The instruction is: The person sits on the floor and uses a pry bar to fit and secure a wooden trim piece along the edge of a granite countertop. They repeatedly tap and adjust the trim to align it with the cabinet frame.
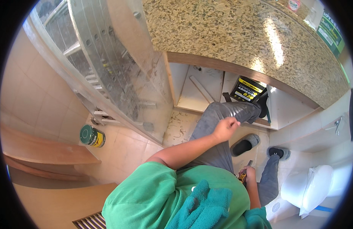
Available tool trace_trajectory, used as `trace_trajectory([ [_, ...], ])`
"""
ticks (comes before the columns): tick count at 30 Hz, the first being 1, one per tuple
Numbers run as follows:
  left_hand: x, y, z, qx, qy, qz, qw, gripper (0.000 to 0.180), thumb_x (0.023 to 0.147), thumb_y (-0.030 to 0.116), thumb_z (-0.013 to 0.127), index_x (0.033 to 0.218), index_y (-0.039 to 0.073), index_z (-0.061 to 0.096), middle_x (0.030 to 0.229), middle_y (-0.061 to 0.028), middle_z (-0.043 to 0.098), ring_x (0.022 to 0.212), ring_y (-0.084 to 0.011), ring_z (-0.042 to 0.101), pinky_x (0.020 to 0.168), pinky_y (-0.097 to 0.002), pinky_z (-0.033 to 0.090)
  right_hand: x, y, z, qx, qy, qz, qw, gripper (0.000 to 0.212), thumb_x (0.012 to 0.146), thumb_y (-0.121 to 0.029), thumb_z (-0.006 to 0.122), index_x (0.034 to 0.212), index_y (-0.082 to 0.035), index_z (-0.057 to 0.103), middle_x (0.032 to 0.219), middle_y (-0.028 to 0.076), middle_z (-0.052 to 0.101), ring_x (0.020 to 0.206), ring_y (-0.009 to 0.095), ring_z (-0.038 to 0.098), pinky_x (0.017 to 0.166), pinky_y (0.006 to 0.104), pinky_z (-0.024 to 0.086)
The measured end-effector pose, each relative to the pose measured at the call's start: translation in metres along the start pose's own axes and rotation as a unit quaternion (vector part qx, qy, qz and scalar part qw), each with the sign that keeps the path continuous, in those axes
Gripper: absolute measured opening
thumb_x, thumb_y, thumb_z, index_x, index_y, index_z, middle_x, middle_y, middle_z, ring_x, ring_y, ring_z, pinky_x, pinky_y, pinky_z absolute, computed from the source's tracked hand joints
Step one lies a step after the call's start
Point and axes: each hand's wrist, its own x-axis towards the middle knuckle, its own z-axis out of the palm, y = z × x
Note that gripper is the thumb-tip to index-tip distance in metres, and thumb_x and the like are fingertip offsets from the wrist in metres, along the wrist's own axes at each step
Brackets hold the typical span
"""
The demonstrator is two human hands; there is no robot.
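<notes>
My left hand (226, 129) is closed in a fist above my bent, grey-trousered leg (207, 126). Whether anything small lies inside those fingers is hidden. Lower down, close to my right side, my right hand (250, 174) grips a hand tool (242, 177) with a yellow and black handle. A narrow grey blade sticks up past the fingers; the tool's exact kind is not clear. Beyond my knee stands a black and yellow can of contact adhesive (247, 90) inside the open cabinet (188, 100). A pale wooden strip (201, 89) leans at a slant in the left compartment.
A speckled granite countertop (222, 30) overhangs the cabinet. At left are a clear glass panel (127, 76), a green and yellow paint can (92, 136) and wooden panels (46, 149). Grey slippers (252, 140) lie on the tiled floor, with a white plastic bag (317, 187) at right.
</notes>
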Motion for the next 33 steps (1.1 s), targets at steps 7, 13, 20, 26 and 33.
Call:
trace_trajectory([
  [7,0.002,-0.001,0.098,0.002,-0.160,-0.005,0.987,0.010,0.095,0.012,0.064,0.094,0.002,0.065,0.082,-0.0098,0.063,0.075,-0.0163,0.062,0.068,-0.0327,0.049,0.011,0.012,-0.019,0.030,-0.005,-0.035,0.999,0.009,0.085,-0.006,0.053,0.091,0.000,0.051,0.066,0.015,0.055,0.053,0.030,0.058,0.049,0.0450,0.052],
  [13,-0.016,-0.063,0.138,-0.094,-0.235,-0.128,0.959,0.012,0.095,0.009,0.065,0.104,0.002,0.064,0.087,-0.0010,0.064,0.078,-0.0082,0.060,0.073,-0.0258,0.050,-0.021,-0.016,0.004,0.051,-0.007,-0.042,0.998,0.011,0.087,-0.002,0.052,0.097,0.000,0.048,0.067,0.016,0.056,0.053,0.030,0.059,0.048,0.0458,0.054],
  [20,-0.027,-0.081,0.127,0.074,-0.331,-0.154,0.928,0.014,0.096,0.016,0.064,0.099,0.002,0.067,0.086,-0.0040,0.068,0.079,-0.0108,0.062,0.074,-0.0271,0.051,-0.043,-0.026,0.017,0.155,-0.061,-0.013,0.986,0.014,0.091,-0.008,0.057,0.101,-0.005,0.047,0.068,0.013,0.058,0.053,0.028,0.060,0.047,0.0406,0.050],
  [26,-0.022,-0.079,0.133,0.103,-0.357,-0.150,0.916,0.012,0.095,0.013,0.063,0.098,0.002,0.067,0.087,-0.0043,0.069,0.079,-0.0105,0.063,0.074,-0.0274,0.051,-0.043,-0.032,0.018,0.192,-0.093,0.000,0.977,0.014,0.092,-0.012,0.061,0.102,-0.008,0.052,0.070,0.009,0.059,0.056,0.025,0.061,0.049,0.0366,0.049],
  [33,-0.019,-0.082,0.137,0.123,-0.378,-0.173,0.901,0.010,0.098,0.012,0.059,0.101,0.003,0.064,0.086,-0.0031,0.067,0.079,-0.0110,0.062,0.072,-0.0270,0.050,-0.039,-0.050,0.006,0.317,-0.117,-0.052,0.940,0.018,0.096,-0.013,0.061,0.113,-0.010,0.056,0.075,0.007,0.060,0.058,0.020,0.060,0.052,0.0339,0.050],
])
